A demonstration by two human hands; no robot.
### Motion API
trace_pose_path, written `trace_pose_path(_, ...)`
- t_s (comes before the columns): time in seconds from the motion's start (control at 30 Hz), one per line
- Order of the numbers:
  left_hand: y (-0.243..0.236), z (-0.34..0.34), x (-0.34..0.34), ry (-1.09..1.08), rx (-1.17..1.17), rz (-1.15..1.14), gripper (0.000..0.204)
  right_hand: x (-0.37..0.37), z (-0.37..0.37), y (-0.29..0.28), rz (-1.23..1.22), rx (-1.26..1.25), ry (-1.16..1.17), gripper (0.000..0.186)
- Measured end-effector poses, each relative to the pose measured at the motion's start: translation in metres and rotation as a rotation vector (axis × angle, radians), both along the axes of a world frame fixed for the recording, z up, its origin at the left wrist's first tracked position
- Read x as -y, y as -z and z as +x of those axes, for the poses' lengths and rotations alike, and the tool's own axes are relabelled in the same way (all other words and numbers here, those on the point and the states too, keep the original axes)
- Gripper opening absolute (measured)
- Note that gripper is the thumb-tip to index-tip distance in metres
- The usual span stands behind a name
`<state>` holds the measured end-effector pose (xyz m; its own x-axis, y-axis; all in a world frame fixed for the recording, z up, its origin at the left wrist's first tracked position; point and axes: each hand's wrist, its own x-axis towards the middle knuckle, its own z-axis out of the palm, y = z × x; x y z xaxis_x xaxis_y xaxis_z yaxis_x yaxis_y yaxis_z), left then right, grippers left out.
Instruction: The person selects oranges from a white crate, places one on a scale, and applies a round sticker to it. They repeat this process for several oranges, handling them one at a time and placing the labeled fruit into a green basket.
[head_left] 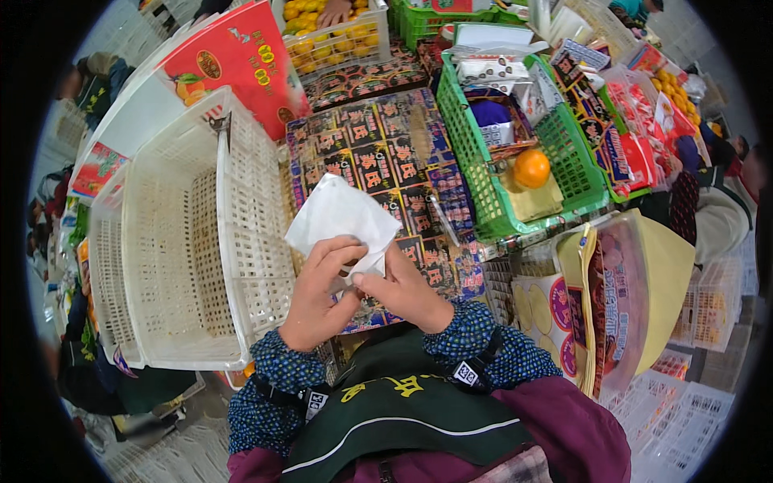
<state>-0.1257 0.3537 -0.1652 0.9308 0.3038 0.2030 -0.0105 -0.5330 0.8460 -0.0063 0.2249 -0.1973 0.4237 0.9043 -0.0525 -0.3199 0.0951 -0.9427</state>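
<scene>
A square of thin white wrapping paper (338, 216) is spread above the printed cardboard surface, in front of my body. My left hand (317, 296) has its fingers bent over the near edge of the paper, thumb curled toward the right. On the other side, my right hand (412, 296) grips the paper's near right corner, its thumb pressed close to the left fingers. Whatever may be between the two hands is mostly hidden by fingers and folds. Under them lies the worktop of flattened, printed cardboard (366, 149).
To the left stands a white plastic basket (173, 258). A green basket (467, 141) at the right holds an orange (531, 168) and packets. Beyond the worktop, a white crate (378, 32) of oranges has another person's hand (335, 12) in it. Bags and label sheets (541, 318) sit at near right.
</scene>
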Motion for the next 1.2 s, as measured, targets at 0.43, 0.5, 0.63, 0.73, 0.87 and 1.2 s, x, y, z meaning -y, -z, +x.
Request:
trace_pose_path(0.43, 0.007, -0.016, -0.007, 0.113, -0.035, -0.219, 0.02, 0.037, -0.002, 0.001, -0.179, 0.006, -0.051, 0.056)
trace_pose_path(0.5, 0.012, -0.018, -0.006, 0.093, -0.038, -0.304, 0.015, 0.038, -0.002, 0.006, -0.147, -0.057, 0.014, 0.055)
trace_pose_path(0.63, 0.018, -0.026, -0.003, -0.195, -0.074, -0.839, 0.02, 0.036, 0.004, 0.013, -0.065, -0.327, 0.118, 0.049)
trace_pose_path(0.73, 0.024, -0.024, -0.011, -0.282, 0.129, -0.95, 0.031, 0.037, 0.011, 0.018, -0.074, -0.36, 0.189, 0.045)
trace_pose_path(0.87, 0.03, -0.035, -0.019, -0.363, 0.103, -0.985, 0.043, 0.046, 0.023, 0.026, -0.227, -0.27, 0.31, 0.043)
trace_pose_path(1.2, 0.064, -0.104, 0.023, 0.407, -0.628, -0.594, 0.036, 0.051, 0.053, 0.05, -0.138, -0.384, 0.41, 0.042)
